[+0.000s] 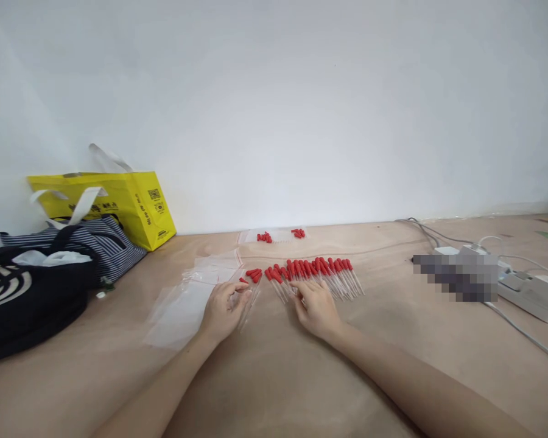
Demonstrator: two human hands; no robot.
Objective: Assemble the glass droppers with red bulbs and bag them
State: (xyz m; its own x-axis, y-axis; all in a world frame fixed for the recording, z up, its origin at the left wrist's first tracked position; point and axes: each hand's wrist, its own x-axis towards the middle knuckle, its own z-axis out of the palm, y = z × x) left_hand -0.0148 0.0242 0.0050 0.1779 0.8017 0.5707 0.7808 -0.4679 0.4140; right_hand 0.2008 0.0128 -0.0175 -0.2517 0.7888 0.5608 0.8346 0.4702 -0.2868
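Observation:
Several glass droppers [342,277] with red rubber bulbs lie side by side in a row, bulbs pointing away from me. My right hand [317,304] is over the left part of this row, its fingers bent and closed on a dropper's glass tube, which they partly hide. Left of the row is a smaller group of droppers [254,275], their clear tubes slanting toward me. My left hand [223,307] is at this group, with thumb and fingers curled around the tubes. One red bulb [243,280] shows just beyond its fingertips.
Clear plastic zip bags [178,310] lie spread left of my left hand. Farther back, a clear bag [281,235] holds more red-bulbed droppers. A yellow bag [148,210], a striped bag [119,243] and a black bag [36,298] stand left. A power strip [530,295] with cables lies right.

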